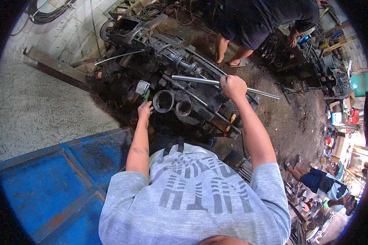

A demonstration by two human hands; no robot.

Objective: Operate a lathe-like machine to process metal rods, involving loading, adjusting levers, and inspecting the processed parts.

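My right hand point(234, 87) is closed round a long, smooth metal rod point(195, 80), held aslant above the machine. The rod sticks out past the fist on both sides. My left hand point(145, 109) reaches low beside an open metal cylinder point(164, 101), its fingers slightly apart and seemingly holding nothing. Just beyond its fingertips lie a small green thing point(147, 94) and a silvery box-shaped part point(142, 87). A smaller metal ring point(183, 108) sits right of the cylinder. The lathe-like machine point(173, 57), dark and greasy, stretches away to the upper left.
A yellow-handled tool point(232, 119) lies on the machine's near end. Blue metal panels point(41, 179) fill the lower left. A co-worker in dark clothes point(257, 24) bends over at the top; another person point(325, 183) is at the lower right. A steel beam point(57, 69) stands left.
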